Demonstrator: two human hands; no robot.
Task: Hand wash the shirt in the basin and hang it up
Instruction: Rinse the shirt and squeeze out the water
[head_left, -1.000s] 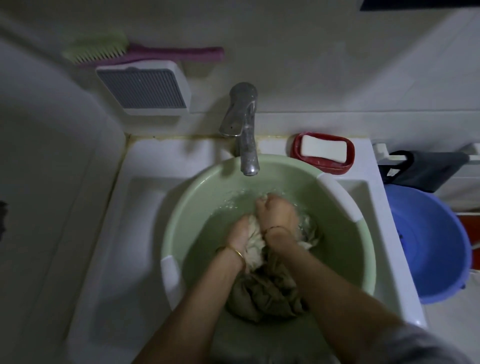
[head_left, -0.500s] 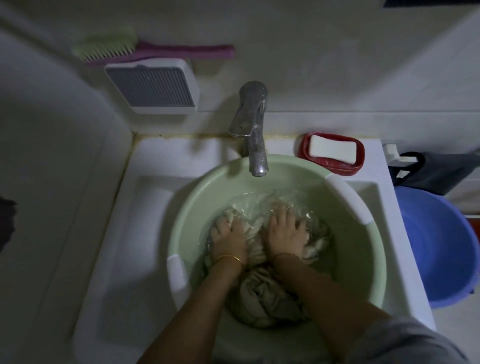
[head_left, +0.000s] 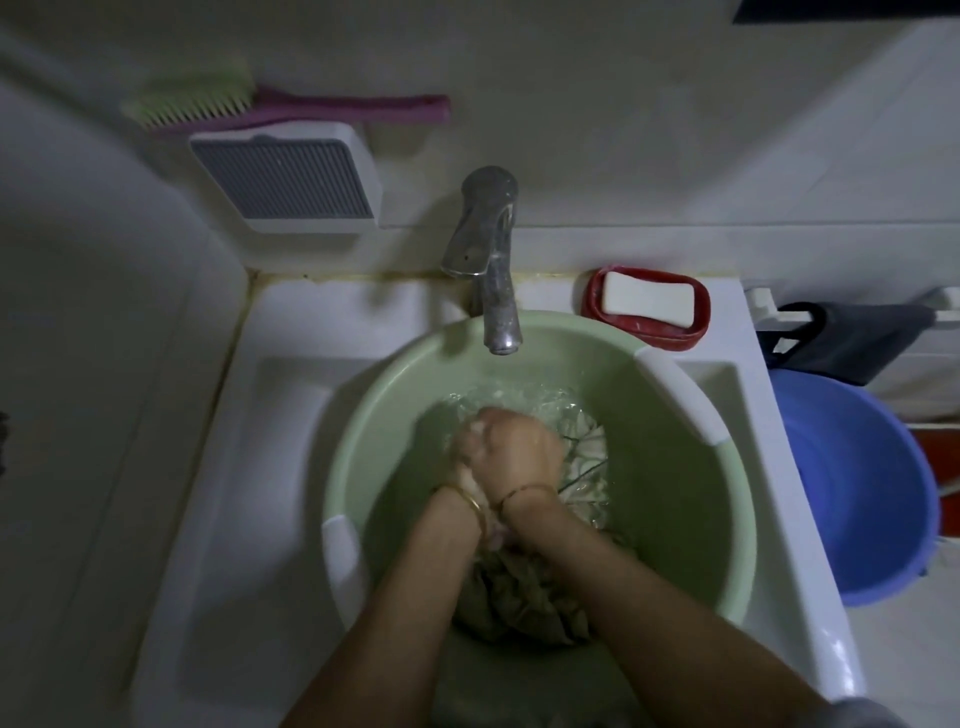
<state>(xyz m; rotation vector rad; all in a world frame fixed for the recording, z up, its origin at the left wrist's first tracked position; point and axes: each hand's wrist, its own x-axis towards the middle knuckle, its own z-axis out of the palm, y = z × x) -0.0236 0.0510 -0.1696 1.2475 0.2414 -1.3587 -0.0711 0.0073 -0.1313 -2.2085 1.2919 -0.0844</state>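
Here, shirt: a wet, crumpled beige cloth shirt (head_left: 524, 597) is seen bunched into deep folds, darker olive where it is heaped at the near side of the basin, paler where it spreads under the rippled water at the far right.
Basin: the shirt is held inside a round pale-green plastic basin (head_left: 395, 374) with white handle patches, which is set in a white ceramic sink (head_left: 291, 332).
Hands: the left hand (head_left: 467, 457) and right hand (head_left: 519, 447) are pressed together over the water, fingers curled and clamped on a gathered fold of the shirt; a thin gold bangle is worn on each wrist.
Tap: a dull chrome tap (head_left: 491, 260) is positioned above the basin's far rim.
Soap: a white soap bar (head_left: 647, 299) is kept in a red oval dish (head_left: 696, 322) on the sink's right corner.
Beside: a blue plastic bucket (head_left: 857, 478) is placed to the right of the sink.
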